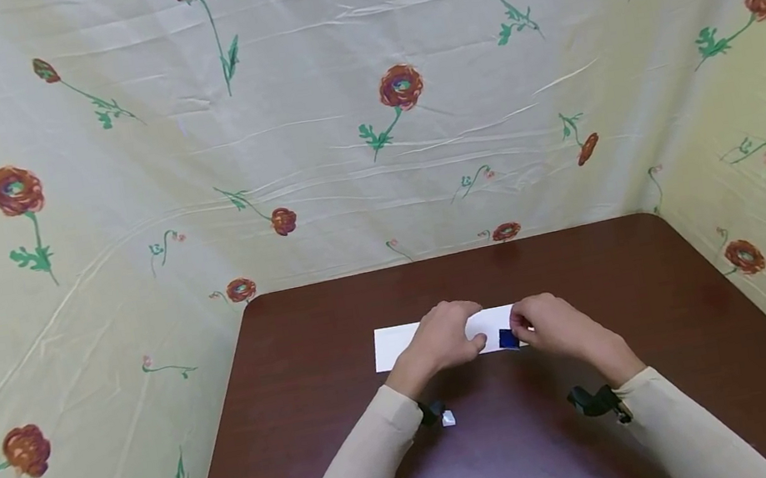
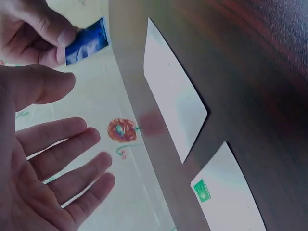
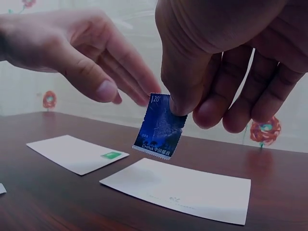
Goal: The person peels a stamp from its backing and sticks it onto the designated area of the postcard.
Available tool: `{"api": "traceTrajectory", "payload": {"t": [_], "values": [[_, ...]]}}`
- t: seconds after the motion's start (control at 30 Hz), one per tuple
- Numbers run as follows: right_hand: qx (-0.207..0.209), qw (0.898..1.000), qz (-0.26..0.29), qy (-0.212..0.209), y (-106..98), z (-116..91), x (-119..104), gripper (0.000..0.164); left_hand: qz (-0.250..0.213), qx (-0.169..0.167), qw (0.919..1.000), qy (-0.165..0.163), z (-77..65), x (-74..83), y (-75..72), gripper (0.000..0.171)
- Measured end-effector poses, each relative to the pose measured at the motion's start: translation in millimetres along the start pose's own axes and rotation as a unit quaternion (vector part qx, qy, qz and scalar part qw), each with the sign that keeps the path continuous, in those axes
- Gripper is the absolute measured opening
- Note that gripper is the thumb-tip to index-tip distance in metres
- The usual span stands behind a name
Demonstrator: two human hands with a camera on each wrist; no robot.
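Observation:
My right hand (image 1: 558,328) pinches a blue postage stamp (image 3: 160,130) between thumb and forefinger. The stamp hangs upright above a white envelope (image 3: 183,192), with "1.20" at its top corner and "CHINA" along its toothed lower edge. To the left lies a second white envelope (image 3: 72,154), which bears a green stamp (image 3: 112,155) near one corner. My left hand (image 1: 441,339) hovers over the envelopes, its fingers spread and relaxed around nothing. In the left wrist view its thumb is close below the right hand's fingertips.
Both envelopes lie on a dark brown table (image 1: 320,317). A small white piece (image 1: 448,418) shows near my left wrist. Flower-printed curtains (image 1: 306,142) rise behind the table and along its sides. Dark bands with devices (image 1: 596,400) sit at my wrists.

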State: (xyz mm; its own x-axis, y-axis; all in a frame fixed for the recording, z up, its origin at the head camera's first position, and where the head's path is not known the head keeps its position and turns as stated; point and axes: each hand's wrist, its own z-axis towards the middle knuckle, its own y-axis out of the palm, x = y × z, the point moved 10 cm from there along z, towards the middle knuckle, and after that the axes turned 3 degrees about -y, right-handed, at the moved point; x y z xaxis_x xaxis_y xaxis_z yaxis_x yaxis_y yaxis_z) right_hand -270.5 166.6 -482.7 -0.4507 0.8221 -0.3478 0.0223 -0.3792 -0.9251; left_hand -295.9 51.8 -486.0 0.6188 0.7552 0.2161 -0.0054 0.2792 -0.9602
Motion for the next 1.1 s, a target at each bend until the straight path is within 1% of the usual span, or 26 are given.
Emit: {"api": "traceTrajectory", "payload": {"t": [0.1, 0.33, 0.5, 0.67, 0.77, 0.9, 1.1], "values": [[0.003, 1.000, -0.001, -0.006, -1.7, 0.8, -3.3, 0.010, -0.023, 0.003, 0.9997, 0.007, -0.3, 4.4, -0.2, 0.039], [0.011, 1.000, -0.011, -0.011, -3.9, 2.9, -8.0, 0.009, -0.045, 0.020, 0.9980, 0.039, 0.4, 12.0, -1.0, 0.028], [0.015, 1.000, -0.011, -0.015, -4.1, 3.6, -10.8, 0.009, -0.061, 0.011, 0.9965, 0.056, 0.5, 16.6, 1.9, 0.023], [0.017, 1.000, -0.009, -0.023, -2.2, 4.1, -13.9, 0.010, -0.065, 0.006, 0.9954, 0.071, 0.4, 20.6, 4.2, 0.014], [0.019, 0.999, -0.004, -0.026, 0.1, 3.9, -14.2, 0.010, -0.059, 0.011, 0.9951, 0.079, 0.6, 22.6, 4.8, 0.010], [0.028, 0.999, -0.005, -0.030, 0.6, 3.5, -14.6, 0.010, -0.053, 0.018, 0.9952, 0.080, 0.2, 22.8, 4.8, 0.009], [0.046, 0.998, -0.013, -0.042, -5.0, 1.3, -17.5, 0.010, -0.056, 0.021, 0.9958, 0.069, 0.2, 20.8, 5.3, 0.010]]}}
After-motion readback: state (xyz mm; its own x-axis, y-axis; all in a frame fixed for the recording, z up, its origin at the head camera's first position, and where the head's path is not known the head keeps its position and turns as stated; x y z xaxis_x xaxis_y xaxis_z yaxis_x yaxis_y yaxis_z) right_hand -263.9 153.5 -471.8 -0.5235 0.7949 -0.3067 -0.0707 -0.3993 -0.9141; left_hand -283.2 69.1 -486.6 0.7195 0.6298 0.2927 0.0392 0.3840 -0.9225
